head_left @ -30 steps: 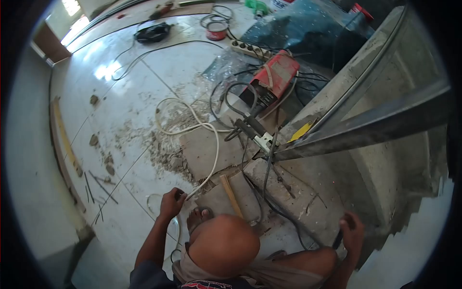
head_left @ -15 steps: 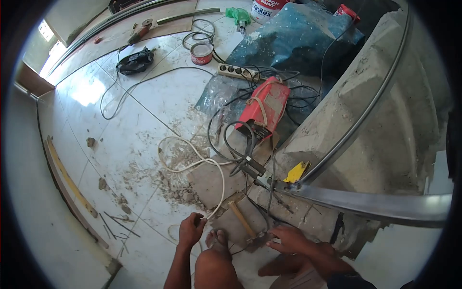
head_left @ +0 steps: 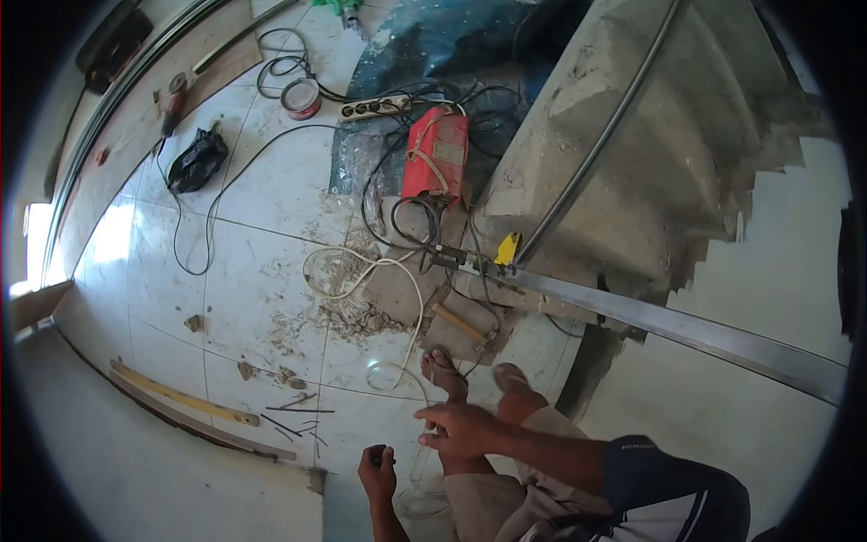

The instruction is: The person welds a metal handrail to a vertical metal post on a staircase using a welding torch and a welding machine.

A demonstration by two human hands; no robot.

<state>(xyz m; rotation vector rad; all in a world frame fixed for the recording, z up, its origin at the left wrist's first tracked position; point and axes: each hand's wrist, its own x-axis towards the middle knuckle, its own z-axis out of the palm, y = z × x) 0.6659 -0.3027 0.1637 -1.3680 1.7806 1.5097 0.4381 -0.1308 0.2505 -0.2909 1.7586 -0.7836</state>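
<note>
The right hand (head_left: 462, 430) has moved from beside the hammer (head_left: 459, 322) toward the left hand (head_left: 377, 473). Hands: apart. Right fingers: spread, empty. Left fingers: curled; contents cannot be confirmed. The white cable (head_left: 422, 309) extends forward of both hands.

Nothing is readable: lettering (head_left: 638, 445) on the dark sleeve (head_left: 664, 479), lower right, and the red machine (head_left: 435, 135)'s label (head_left: 449, 154), upper centre, blur.

Right hand (head_left: 462, 428) near sandalled foot (head_left: 444, 374)
</note>
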